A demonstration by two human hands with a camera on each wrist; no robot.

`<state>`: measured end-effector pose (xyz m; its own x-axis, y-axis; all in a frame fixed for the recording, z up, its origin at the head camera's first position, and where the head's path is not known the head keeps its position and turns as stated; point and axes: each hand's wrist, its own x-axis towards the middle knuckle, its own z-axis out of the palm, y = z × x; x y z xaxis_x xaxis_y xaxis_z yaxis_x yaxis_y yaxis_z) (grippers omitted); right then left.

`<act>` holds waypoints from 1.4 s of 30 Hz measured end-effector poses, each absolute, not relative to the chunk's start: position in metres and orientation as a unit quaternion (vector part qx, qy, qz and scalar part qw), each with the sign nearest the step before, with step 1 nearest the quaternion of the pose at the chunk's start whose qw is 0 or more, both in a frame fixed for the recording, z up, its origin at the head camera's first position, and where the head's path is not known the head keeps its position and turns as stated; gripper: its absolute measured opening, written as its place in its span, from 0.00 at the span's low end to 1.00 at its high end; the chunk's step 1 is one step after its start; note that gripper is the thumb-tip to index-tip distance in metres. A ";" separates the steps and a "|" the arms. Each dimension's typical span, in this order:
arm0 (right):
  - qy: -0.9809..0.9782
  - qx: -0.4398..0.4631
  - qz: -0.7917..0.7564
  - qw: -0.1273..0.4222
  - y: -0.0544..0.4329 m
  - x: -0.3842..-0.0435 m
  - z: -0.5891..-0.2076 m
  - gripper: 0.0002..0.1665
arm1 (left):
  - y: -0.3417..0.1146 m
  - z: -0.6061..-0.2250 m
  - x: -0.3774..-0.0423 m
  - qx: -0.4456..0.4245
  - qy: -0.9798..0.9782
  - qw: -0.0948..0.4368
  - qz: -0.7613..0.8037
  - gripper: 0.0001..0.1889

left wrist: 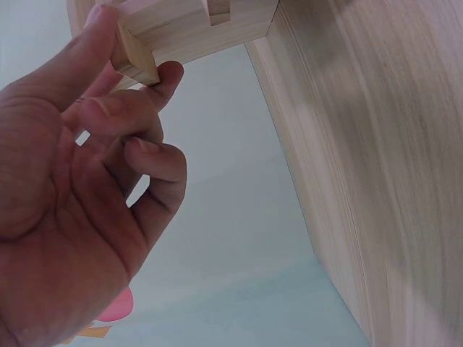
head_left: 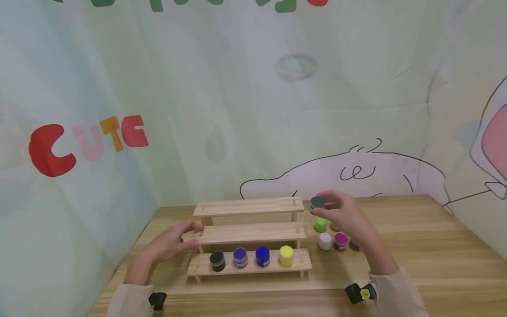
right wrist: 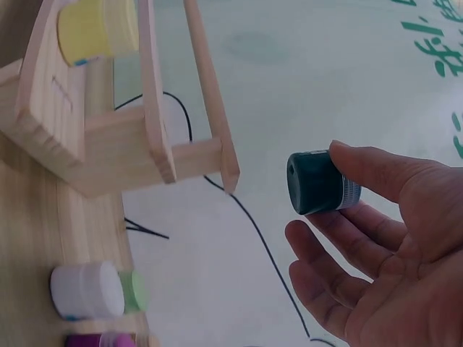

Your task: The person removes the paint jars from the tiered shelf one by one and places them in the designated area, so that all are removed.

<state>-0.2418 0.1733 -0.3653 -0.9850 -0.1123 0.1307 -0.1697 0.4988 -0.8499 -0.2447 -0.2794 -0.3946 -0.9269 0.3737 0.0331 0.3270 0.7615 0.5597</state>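
A three-step wooden rack (head_left: 253, 233) stands on the table. My left hand (head_left: 170, 241) grips the left end of its middle step, thumb and a fingertip on the wood (left wrist: 137, 59). Raised beside the top step's right end, my right hand (head_left: 343, 212) pinches a dark green paint jar (right wrist: 316, 182) between thumb and fingers. Along the bottom step sit a black jar (head_left: 217, 260), a purple jar (head_left: 240, 257), a blue jar (head_left: 262, 256) and a yellow jar (head_left: 286, 256). Both upper steps are bare.
Right of the rack, under my right hand, stand a light green jar (head_left: 321, 225), a white jar (head_left: 325, 241), a magenta jar (head_left: 340, 241) and others partly hidden by the hand and forearm. A printed curtain (head_left: 237, 110) hangs behind the wooden table (head_left: 428, 255).
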 end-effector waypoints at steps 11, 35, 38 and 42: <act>-0.871 0.073 0.486 0.013 0.202 -0.243 -0.377 0.34 | -0.284 -0.392 -0.246 0.208 0.938 0.026 0.274 0.20; -0.884 0.035 0.465 -0.002 0.279 -0.248 -0.406 0.31 | -0.280 -0.394 -0.249 0.217 0.935 0.029 0.279 0.20; -0.885 0.035 0.465 -0.006 0.284 -0.249 -0.410 0.28 | -0.279 -0.395 -0.248 0.213 0.935 0.031 0.280 0.20; -0.888 0.020 0.458 -0.018 0.286 -0.251 -0.415 0.29 | -0.279 -0.395 -0.248 0.212 0.935 0.032 0.281 0.20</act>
